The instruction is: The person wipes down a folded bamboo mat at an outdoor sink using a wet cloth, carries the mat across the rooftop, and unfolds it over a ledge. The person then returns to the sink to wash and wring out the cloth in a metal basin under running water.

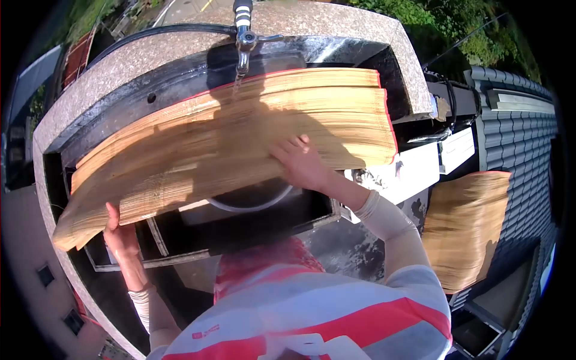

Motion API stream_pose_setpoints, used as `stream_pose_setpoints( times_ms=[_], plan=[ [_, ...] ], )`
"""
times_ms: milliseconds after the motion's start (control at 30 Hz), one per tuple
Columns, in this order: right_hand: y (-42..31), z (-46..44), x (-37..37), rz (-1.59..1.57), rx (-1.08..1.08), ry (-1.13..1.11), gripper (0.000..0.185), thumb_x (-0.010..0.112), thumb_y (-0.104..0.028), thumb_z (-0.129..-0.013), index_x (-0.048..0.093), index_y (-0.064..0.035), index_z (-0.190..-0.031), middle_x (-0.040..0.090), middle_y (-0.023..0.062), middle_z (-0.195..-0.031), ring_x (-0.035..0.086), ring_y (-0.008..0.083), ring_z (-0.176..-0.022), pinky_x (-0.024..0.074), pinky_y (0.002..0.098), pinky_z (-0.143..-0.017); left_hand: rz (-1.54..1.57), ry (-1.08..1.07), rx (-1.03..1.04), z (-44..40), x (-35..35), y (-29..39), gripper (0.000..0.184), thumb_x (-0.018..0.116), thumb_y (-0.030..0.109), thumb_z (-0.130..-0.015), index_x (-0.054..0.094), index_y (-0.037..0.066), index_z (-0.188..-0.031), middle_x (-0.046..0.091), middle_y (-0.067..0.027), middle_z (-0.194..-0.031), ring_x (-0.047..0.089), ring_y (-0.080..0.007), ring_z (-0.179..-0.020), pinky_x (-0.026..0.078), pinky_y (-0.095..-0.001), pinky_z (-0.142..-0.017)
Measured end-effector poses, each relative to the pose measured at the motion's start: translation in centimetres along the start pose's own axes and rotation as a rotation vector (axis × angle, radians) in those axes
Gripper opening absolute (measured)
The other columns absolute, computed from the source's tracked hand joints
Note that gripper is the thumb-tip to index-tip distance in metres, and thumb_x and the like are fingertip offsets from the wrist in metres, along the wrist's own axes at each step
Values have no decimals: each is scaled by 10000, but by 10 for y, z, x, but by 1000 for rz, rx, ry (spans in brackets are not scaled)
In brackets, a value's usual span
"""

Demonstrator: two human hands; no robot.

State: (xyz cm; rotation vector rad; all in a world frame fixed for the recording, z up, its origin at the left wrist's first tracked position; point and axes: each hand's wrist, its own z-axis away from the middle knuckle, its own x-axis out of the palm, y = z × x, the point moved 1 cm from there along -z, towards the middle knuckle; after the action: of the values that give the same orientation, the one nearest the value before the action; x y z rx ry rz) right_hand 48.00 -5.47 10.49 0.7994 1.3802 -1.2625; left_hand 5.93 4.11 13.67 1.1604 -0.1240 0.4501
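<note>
A long, layered tan mat point(198, 144) with red edging lies across a dark stone basin, its left end hanging over the front. Water runs from a metal tap point(243, 45) onto its far side. My left hand point(122, 237) is at the mat's near left edge, thumb up and apart, with some fingers hidden under it. My right hand point(298, 159) rests on top of the mat, right of the middle, fingers spread.
A granite rim point(405, 66) surrounds the basin, with a black hose point(162, 29) running to the tap. Below the mat are a metal frame point(180, 258) and a round pale rim point(252, 209). Another tan mat point(465, 231) hangs at the right beside grey roofing point(519, 141).
</note>
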Motion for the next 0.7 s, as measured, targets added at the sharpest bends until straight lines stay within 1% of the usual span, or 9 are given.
stream_pose_setpoints(
  times_ms=[167,233,300,333,400,467,567,633,700],
  plan=[
    [11,-86,-60,-520,-7,-335,512,719,-302,-670,584,-55,-1098,666,108,-794,634,255,-854,489,355,-691,-47,-297,-38,-48,-9,84,410,530,327,-914,557,-13,-1143,603,-141,-1122,560,-262,-1074,397,-417,-972],
    [28,-125,-58,-254,-164,-99,588,734,-410,-655,585,-72,-1113,662,113,-914,616,235,-936,465,363,-760,-37,-359,-45,-123,-1,85,400,517,360,-917,581,10,-1099,620,-142,-1080,575,-267,-1049,439,-400,-919],
    [46,-145,-47,163,-29,98,585,705,-455,-682,595,-64,-1103,635,103,-982,586,255,-973,425,378,-834,-58,-278,-43,-212,23,59,481,501,442,-907,561,-3,-1081,627,-147,-1033,564,-292,-1074,430,-400,-946],
    [55,-145,-36,276,1,302,561,693,-445,-701,599,-57,-1096,624,101,-1002,574,271,-985,401,380,-872,45,-70,-22,-222,55,39,642,508,496,-883,467,-59,-1203,566,-187,-1161,507,-309,-1155,402,-419,-982],
    [82,-130,-13,509,61,706,517,670,-425,-741,608,-42,-1083,603,98,-1042,550,304,-1010,352,386,-948,-193,-99,147,-202,100,4,831,541,525,-853,281,-87,-1352,370,-216,-1376,373,-303,-1281,362,-459,-1009],
    [90,-86,-4,102,73,749,357,684,-285,-760,620,-49,-1022,590,81,-996,565,292,-930,418,377,-866,-502,-196,193,-150,119,-40,630,587,404,-874,439,-72,-1260,536,-174,-1229,492,-255,-1182,418,-389,-938],
    [85,-15,67,-423,270,498,218,686,-205,-762,661,-59,-921,620,88,-836,609,214,-682,491,322,-573,-716,-227,-237,-99,89,-108,510,661,438,-810,605,0,-1065,641,-114,-1023,609,-206,-962,466,-332,-807],
    [71,19,123,-1203,844,-149,323,701,-313,-795,659,-4,-877,662,71,-844,623,163,-686,493,290,-576,-503,-80,-562,-123,33,-166,795,672,505,-777,418,-81,-1251,571,-198,-1129,593,-282,-1003,504,-380,-783],
    [61,29,168,-1779,1132,-36,517,720,-369,-778,550,-20,-1119,596,102,-1064,598,233,-930,505,355,-757,-137,88,-485,-167,-11,-199,927,667,542,-747,294,-87,-1315,424,-232,-1303,454,-333,-1189,401,-430,-963]
  ],
)
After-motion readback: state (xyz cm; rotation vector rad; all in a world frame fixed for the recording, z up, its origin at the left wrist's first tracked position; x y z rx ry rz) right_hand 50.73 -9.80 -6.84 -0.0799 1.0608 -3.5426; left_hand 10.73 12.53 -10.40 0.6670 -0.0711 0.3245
